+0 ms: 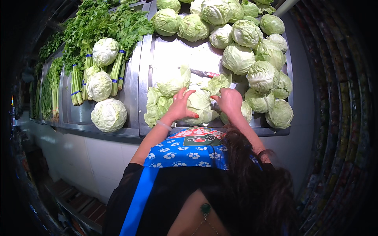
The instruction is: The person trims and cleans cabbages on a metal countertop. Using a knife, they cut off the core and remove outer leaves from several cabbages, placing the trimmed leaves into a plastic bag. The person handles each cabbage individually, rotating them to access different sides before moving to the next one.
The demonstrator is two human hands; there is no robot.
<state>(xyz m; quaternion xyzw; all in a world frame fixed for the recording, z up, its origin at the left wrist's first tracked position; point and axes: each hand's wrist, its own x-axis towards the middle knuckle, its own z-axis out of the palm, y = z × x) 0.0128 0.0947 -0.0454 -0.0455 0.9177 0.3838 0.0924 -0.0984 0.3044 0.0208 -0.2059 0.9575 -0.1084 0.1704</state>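
A pale green cabbage (pixel 198 100) lies in the metal bin in front of my body. My left hand (pixel 181 106) spans its left side, with thumb and fingers spread against it. On the other side my right hand (pixel 230 101) is curled, pinching at a loose outer leaf (pixel 219 84); its fingertips are partly hidden. Just beyond the cabbage lies a knife (pixel 202 73) with a black and red handle, its blade partly behind a leaf. Loose cabbage leaves (pixel 158 103) are heaped left of my left hand. Another cabbage (pixel 246 111) sits partly behind my right forearm.
Many cabbages (pixel 238 59) are piled along the bin's back and right side. A metal divider (pixel 143 67) separates the left bin, where banded celery (pixel 116 73) and several cabbages (pixel 108 115) lie. Shelves of packaged goods (pixel 344 97) stand at far right.
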